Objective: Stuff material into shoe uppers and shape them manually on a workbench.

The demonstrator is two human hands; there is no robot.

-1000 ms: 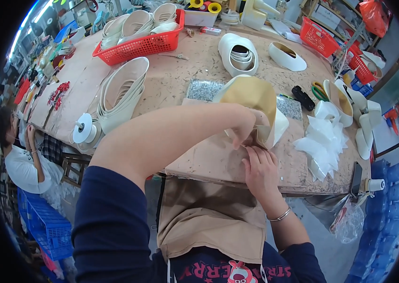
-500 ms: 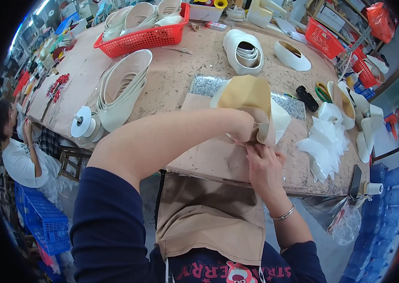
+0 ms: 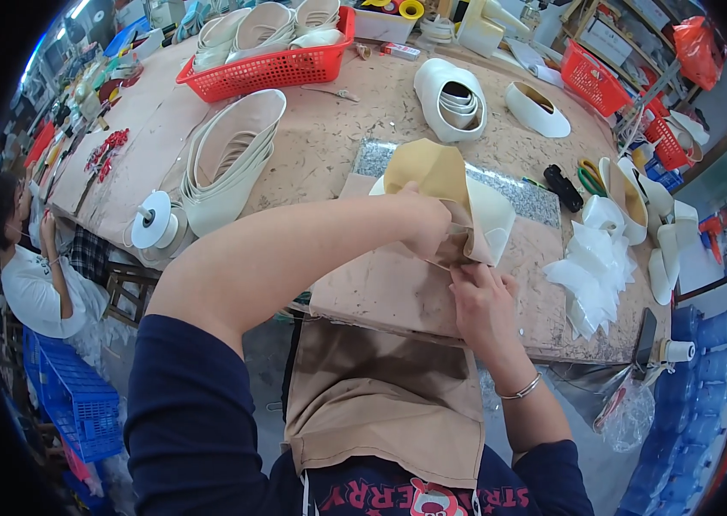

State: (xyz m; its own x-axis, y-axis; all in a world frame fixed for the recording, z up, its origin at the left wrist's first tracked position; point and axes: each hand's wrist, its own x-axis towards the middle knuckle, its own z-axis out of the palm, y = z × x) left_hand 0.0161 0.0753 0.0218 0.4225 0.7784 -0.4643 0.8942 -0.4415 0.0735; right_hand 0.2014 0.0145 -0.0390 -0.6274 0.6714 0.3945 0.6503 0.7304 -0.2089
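A white shoe upper with a tan lining piece stands on the pinkish work board in front of me. My left hand reaches across from the left and grips the upper, its thumb against the tan lining; the other fingers are mostly hidden. Close by, the fingers of my right hand pinch the upper's near lower edge. Behind it, a speckled stone slab lies partly covered. Whether a small tool is between my fingers does not show.
White scraps, green-handled scissors and a black object lie to the right. Stacked uppers and a thread spool are on the left. A red basket stands behind. A person sits far left.
My left hand has shifted slightly left, and its thumb now shows against the tan lining. The upper has tilted a little left. My right hand keeps its pinch at the near edge.
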